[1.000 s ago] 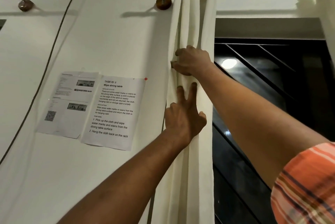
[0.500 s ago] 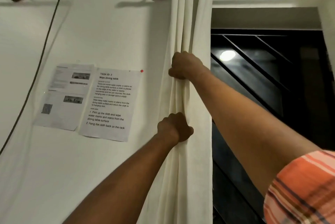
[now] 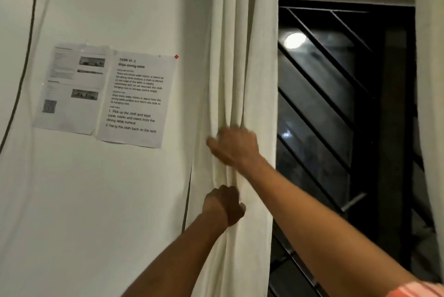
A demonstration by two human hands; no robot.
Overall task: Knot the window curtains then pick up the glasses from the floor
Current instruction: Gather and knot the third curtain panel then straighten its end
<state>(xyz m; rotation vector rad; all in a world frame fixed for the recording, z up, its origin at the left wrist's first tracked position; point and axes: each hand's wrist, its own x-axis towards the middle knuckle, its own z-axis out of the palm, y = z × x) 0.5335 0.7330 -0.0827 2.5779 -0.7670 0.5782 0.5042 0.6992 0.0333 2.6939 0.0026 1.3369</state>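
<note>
A cream curtain hangs gathered in folds along the left side of the window. My left hand grips the bunched folds in a fist. Just above it, my right hand is blurred, its fingers curled into the folds and its thumb sticking out to the left. Both forearms reach up from the bottom of the view. A second cream curtain hangs at the right edge. The glasses and the floor are out of view.
The dark window with diagonal black bars fills the right, with a lamp reflected in the glass. Two printed sheets are stuck to the white wall on the left. A black cable runs down the wall, and a thin cord hangs beside the curtain.
My right hand has slid down the curtain to just above my left hand. The left hand went from open fingers to a fist on the folds. The view has dropped below the rod.
</note>
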